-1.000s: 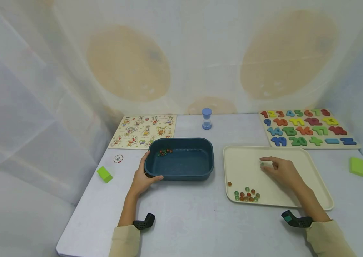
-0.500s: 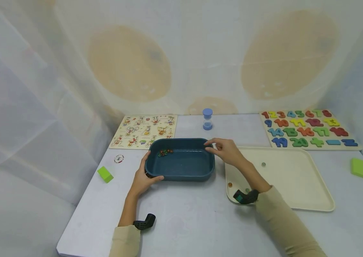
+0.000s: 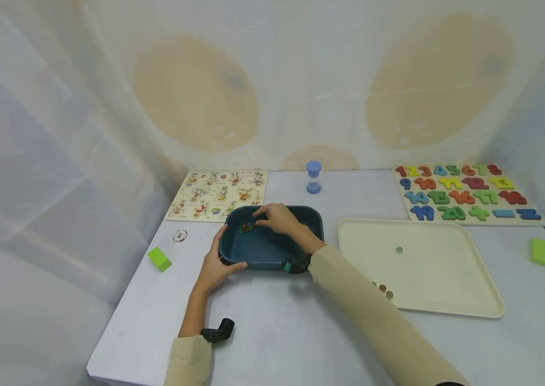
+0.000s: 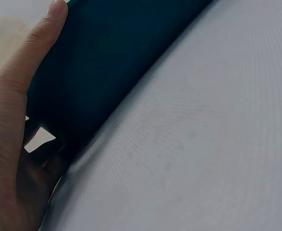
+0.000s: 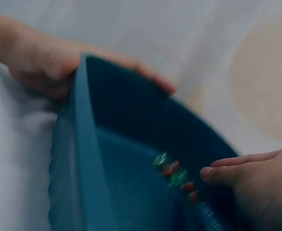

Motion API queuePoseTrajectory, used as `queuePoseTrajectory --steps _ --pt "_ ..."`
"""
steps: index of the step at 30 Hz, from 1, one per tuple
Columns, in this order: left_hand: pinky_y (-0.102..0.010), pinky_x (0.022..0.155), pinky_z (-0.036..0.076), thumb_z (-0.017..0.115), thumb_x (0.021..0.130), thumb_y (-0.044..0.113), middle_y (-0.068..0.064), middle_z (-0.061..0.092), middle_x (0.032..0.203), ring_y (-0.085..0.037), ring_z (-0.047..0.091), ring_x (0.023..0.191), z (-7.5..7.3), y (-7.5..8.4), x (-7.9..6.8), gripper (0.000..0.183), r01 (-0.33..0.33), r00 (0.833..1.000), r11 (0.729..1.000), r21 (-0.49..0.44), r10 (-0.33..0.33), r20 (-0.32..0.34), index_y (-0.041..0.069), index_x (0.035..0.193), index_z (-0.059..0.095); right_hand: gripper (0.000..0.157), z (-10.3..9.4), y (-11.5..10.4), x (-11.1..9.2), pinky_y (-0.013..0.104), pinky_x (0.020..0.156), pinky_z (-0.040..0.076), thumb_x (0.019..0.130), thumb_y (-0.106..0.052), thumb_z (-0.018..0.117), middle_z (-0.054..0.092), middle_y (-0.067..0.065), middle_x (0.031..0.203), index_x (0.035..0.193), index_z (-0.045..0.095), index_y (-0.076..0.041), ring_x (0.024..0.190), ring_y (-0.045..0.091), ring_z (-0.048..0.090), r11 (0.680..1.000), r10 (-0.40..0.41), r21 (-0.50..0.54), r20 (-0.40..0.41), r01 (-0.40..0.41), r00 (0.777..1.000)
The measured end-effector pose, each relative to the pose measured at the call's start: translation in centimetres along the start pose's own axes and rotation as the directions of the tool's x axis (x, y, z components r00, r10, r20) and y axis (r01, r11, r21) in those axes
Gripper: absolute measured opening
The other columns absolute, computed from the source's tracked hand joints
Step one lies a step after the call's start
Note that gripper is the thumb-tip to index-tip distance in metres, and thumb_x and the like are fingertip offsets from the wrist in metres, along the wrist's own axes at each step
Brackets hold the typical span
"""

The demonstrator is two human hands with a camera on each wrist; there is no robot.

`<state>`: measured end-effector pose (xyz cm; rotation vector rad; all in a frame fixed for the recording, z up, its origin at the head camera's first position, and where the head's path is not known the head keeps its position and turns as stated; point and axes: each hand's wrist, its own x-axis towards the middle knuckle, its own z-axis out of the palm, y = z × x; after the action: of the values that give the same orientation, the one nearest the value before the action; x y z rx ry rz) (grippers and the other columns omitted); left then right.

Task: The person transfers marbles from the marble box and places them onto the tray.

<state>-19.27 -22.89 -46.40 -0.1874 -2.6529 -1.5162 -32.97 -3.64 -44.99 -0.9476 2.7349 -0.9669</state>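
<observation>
In the head view my left hand (image 3: 212,271) grips the left end of a dark teal tub (image 3: 263,265), thumb along its front wall and fingers round the side. My right hand (image 3: 278,219) reaches down inside the tub, its thumb and index finger parted beside a small cluster of red-brown and green glass marbles (image 3: 246,228). From the right wrist, those marbles (image 5: 178,177) lie in a row just off the fingertips, and no marble shows between them. A cream tray (image 3: 436,273) to the right bears a lone green marble (image 3: 399,250) and others (image 3: 382,288) partly hidden by the right sleeve.
Behind the tub lie a picture puzzle board (image 3: 219,193) and a blue sand timer (image 3: 313,177). A number puzzle board (image 3: 465,192) stands behind the tray. Green blocks (image 3: 159,259) sit at both sides, with a poker chip (image 3: 179,236) at the left.
My right hand has left the green marble on the tray and swung left, over the tub's right rim and down to the marbles inside. My left hand keeps its grip on the tub.
</observation>
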Motion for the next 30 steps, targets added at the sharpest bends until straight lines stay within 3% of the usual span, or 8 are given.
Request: queuePoseTrajectory --steps 4,7,13,20,23,26,30 --pt "-0.057 0.1 0.026 0.077 0.069 0.022 -0.015 0.022 0.146 -0.037 0.026 0.13 -0.1 0.1 0.1 0.099 -0.009 1.0 1.0 0.002 0.009 0.003 0.023 0.144 0.012 0.025 1.1 0.6 0.4 0.022 0.055 0.043 0.082 -0.028 0.065 0.065 -0.003 0.075 0.106 0.067 -0.021 0.058 0.006 0.051 0.998 0.057 -0.041 0.012 -0.057 0.998" --pt "-0.057 0.099 0.026 0.077 0.069 0.023 -0.014 0.022 0.146 -0.036 0.026 0.13 -0.1 0.0 0.2 0.1 -0.011 1.0 1.0 0.007 0.011 0.001 0.024 0.144 0.012 0.023 1.4 0.8 0.4 0.026 0.071 0.049 0.082 -0.029 0.065 0.067 -0.006 0.095 0.103 0.068 -0.023 0.076 0.008 0.06 0.997 0.069 -0.045 0.006 -0.069 0.998" --pt "-0.056 0.1 0.026 0.078 0.069 0.022 -0.011 0.022 0.147 -0.035 0.026 0.13 0.0 0.0 0.4 0.1 -0.012 1.0 1.0 0.001 0.012 0.003 0.024 0.144 0.012 0.02 1.5 1.1 0.5 0.028 0.074 0.049 0.083 -0.029 0.064 0.066 -0.006 0.103 0.102 0.068 -0.024 0.086 0.011 0.062 0.994 0.081 -0.068 0.021 -0.079 0.996" --pt "-0.057 0.1 0.025 0.078 0.068 0.023 -0.012 0.022 0.147 -0.035 0.026 0.131 0.0 -0.1 0.4 0.101 -0.004 1.0 1.0 0.0 0.004 -0.001 0.024 0.144 0.012 0.018 1.5 1.2 0.5 0.029 0.072 0.049 0.083 -0.029 0.064 0.065 -0.006 0.103 0.1 0.068 -0.025 0.087 0.012 0.061 0.99 0.1 -0.098 0.041 -0.096 0.994" --pt "-0.057 0.1 0.025 0.078 0.068 0.024 -0.013 0.022 0.146 -0.036 0.026 0.131 0.0 -0.2 0.4 0.101 -0.006 1.0 1.0 -0.001 0.006 -0.002 0.024 0.144 0.012 0.018 1.2 1.1 0.3 0.027 0.071 0.049 0.083 -0.03 0.064 0.066 -0.006 0.1 0.099 0.069 -0.024 0.083 0.01 0.061 0.991 0.087 -0.108 0.016 -0.084 0.996" --pt "-0.057 0.1 0.025 0.078 0.068 0.024 -0.013 0.022 0.146 -0.036 0.026 0.131 0.1 -0.3 0.3 0.101 -0.009 1.0 1.0 -0.007 0.009 -0.002 0.023 0.144 0.013 0.019 0.5 0.6 -0.3 0.024 0.055 0.044 0.083 -0.029 0.063 0.064 -0.003 0.074 0.1 0.068 -0.02 0.06 0.008 0.054 0.996 0.04 -0.082 -0.02 -0.042 0.999" --pt "-0.057 0.1 0.025 0.078 0.068 0.025 -0.011 0.022 0.147 -0.035 0.026 0.13 0.0 -0.4 0.2 0.101 -0.005 1.0 1.0 -0.014 0.005 0.002 0.025 0.144 0.012 0.021 -1.6 -0.4 -2.4 0.022 0.041 0.026 0.085 -0.029 0.062 0.037 -0.002 0.047 0.101 0.067 -0.016 0.04 0.01 0.029 0.997 -0.073 0.003 -0.087 0.074 0.994"
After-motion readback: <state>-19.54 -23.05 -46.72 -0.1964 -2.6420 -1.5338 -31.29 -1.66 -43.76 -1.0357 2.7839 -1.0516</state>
